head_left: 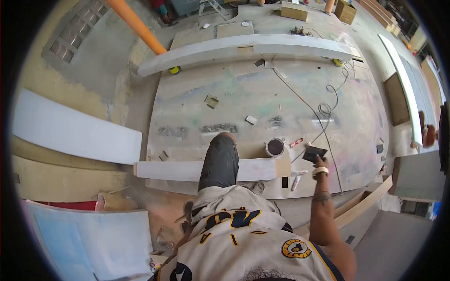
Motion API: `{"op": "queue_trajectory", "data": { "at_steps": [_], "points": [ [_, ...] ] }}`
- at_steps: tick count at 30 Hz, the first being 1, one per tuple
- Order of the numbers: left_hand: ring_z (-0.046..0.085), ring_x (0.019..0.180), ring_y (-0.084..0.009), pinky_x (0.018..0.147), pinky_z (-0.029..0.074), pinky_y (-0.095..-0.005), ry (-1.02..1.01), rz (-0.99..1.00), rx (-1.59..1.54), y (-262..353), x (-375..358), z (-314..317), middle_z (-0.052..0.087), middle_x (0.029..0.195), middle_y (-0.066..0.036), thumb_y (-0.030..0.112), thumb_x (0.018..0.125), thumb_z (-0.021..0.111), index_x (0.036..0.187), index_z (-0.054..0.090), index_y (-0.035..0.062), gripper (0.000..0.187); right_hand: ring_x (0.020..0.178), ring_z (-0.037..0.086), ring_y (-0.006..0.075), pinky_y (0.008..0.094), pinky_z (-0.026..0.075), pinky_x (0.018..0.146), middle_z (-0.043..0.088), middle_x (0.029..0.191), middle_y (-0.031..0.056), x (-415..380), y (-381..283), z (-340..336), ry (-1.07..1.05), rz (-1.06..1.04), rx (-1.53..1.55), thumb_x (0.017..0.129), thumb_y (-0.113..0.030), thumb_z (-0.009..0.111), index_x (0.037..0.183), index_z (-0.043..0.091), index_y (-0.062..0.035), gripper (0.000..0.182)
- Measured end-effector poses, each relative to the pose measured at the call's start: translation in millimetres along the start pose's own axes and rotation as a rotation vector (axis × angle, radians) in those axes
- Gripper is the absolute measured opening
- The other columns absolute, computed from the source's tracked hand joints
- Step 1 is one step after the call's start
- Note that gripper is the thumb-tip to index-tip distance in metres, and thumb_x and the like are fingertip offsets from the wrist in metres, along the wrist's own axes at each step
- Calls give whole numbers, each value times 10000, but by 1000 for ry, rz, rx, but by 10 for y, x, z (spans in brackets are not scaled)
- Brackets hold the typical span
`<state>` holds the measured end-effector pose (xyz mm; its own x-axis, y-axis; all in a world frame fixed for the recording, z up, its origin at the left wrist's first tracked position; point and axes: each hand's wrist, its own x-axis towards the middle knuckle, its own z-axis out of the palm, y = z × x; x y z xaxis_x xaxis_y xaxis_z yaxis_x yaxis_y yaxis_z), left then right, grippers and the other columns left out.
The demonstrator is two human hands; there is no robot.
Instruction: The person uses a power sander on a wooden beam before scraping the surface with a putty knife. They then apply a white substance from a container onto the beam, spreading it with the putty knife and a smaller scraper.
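My right hand (pixel 321 163) reaches out over the floor sheet, its fingers closed on a dark, square, flat piece (pixel 314 153). I cannot tell whether that piece is a spreader or folded sandpaper. Just left of it stands an open can (pixel 274 147) with dark contents. A red tube (pixel 296 142) lies between the can and the hand. White tubes (pixel 296 182) rest closer to me, below the hand. A long pale board (pixel 258 169) runs under my raised knee, near the can. My left hand is hidden beside my body.
A second long white board (pixel 243 45) spans the far side on yellow-lidded supports. Cables (pixel 323 110) loop across the floor sheet (pixel 187 117). White panels (pixel 75 129) stand at the left. A wooden frame (pixel 361 206) lies at the right, and another person's hand (pixel 429 133) shows at the right edge.
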<state>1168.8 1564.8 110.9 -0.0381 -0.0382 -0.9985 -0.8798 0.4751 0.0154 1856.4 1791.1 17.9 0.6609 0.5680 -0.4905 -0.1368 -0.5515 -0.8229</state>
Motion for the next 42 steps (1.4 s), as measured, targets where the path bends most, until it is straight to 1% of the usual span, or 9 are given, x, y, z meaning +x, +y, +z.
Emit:
{"op": "queue_trajectory", "data": {
  "at_steps": [4,8,11,12,20,25,31,36,42],
  "points": [
    [564,688,-266,671,488,-434,15,3,-34,98,-56,320,577,762,-106,311,888,458,845,576,51,289,611,530,198,372,458,557,621,789,76,-256,392,646,-116,116,-187,809,-367,757,1057,589,-14,463],
    [565,688,-268,668,488,-435,44,-5,-47,363,-61,794,576,762,-106,302,885,465,849,579,50,278,556,518,151,325,407,456,600,777,61,-981,1015,981,-109,386,17,806,-68,660,955,610,-12,167],
    [565,689,-270,665,489,-435,68,-16,-47,667,-54,1357,576,762,-107,295,882,471,853,580,49,270,1229,568,293,391,505,941,587,1338,110,-1316,986,799,-896,-56,-1684,961,-260,488,1276,610,-165,352],
    [565,689,-270,665,489,-435,67,-21,-44,776,-60,1627,575,762,-107,292,882,473,854,581,49,267,1231,568,288,396,492,969,579,1351,122,-1169,1846,609,-766,40,-1314,946,-313,510,1306,592,-144,406],
    [566,691,-274,658,489,-436,147,-140,-18,1782,333,3585,573,762,-108,273,875,488,864,585,47,246,1025,591,248,382,486,837,627,1173,131,-931,548,683,-217,770,-906,912,-413,582,1266,577,-75,489],
    [590,714,-283,645,499,-451,44,1,95,2479,887,4736,581,778,-114,279,892,496,860,568,66,227,811,641,240,383,504,697,709,969,133,37,146,993,200,461,-478,869,-388,683,1207,579,-13,515],
    [601,743,-286,725,509,-452,-181,18,445,3638,1230,6482,625,846,-120,606,962,336,992,569,66,589,644,529,119,318,439,577,606,696,85,1149,-2823,2823,46,-366,-491,846,-135,733,821,532,-10,238],
    [605,786,-270,739,501,-437,-79,90,693,4204,1271,8122,634,884,-121,534,986,290,1048,568,63,551,578,518,160,334,433,547,548,637,120,1505,-3576,3436,-152,-453,-649,817,-63,729,796,510,-21,224],
    [602,744,-247,757,511,-434,-46,53,708,4182,2223,8918,636,854,-86,491,991,330,1035,570,64,492,572,544,306,398,432,543,568,643,189,1938,-2638,3416,-208,-99,-800,778,-137,738,781,533,-1,246]
  ]
}}
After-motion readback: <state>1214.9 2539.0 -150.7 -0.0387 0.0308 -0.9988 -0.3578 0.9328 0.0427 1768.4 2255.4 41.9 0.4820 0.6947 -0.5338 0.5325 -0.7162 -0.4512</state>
